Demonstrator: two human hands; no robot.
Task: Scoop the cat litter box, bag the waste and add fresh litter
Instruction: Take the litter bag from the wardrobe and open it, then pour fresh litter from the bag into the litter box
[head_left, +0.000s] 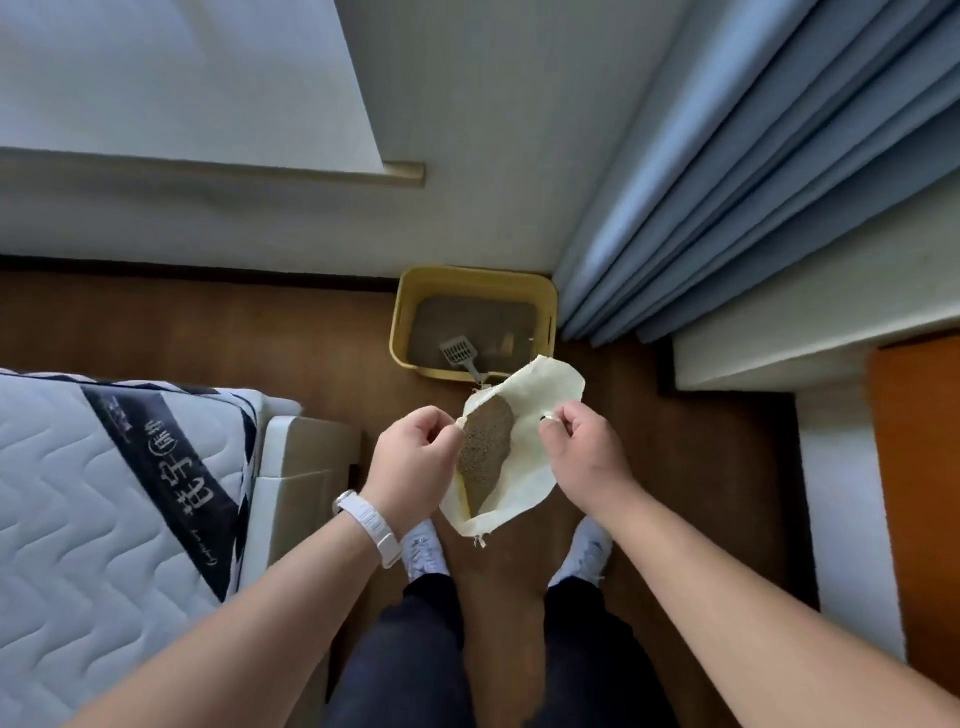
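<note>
Here, in the head view, the person stands on the wood floor looking straight down. Both hands are at a cream bag, held in the air between them on the near side of the box. The left hand pinches the left lip of the bag's mouth with curled fingers. The right hand pinches the right lip the same way, so the mouth gapes upward. Inside lies a mound of fine grey-brown litter, even in grain, with no clumps that I can make out.

The yellow box sits on the floor against the far wall, in the corner by the curtain, and holds a flat layer of similar grains. The grey scoop lies in it, blade on the layer and handle leaning on the near rim, with no hand on it. A bed fills the left, and a white watch is on the left wrist.

As for progress, the scoop lying idle suggests the scooping is likely over. I cannot tell whether the bag holds waste to tie off or fresh litter to pour, though the even grain hints at fresh. If it is fresh, tipping it into the box remains. No separate waste bag shows.
</note>
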